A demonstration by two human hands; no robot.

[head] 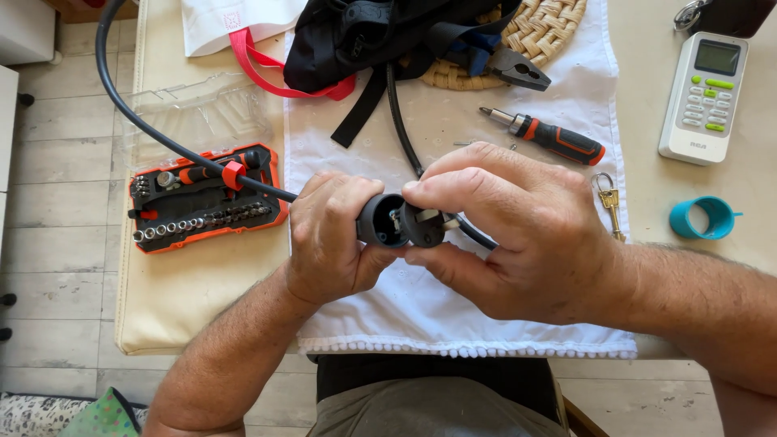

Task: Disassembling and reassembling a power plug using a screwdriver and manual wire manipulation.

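His left hand (328,239) grips a round black plastic plug housing (382,220) on a smooth black cable (146,121), above the white cloth (421,311). The right hand (518,231) pinches the plug's round cap (424,225) against it. Left of them, an orange case (279,182) holds ridged metal bits and a small driver. A rubber-handled screwdriver (550,136) lies beyond.

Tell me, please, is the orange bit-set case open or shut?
Open: the orange case shows its sockets and bits, and its clear lid lies folded back.
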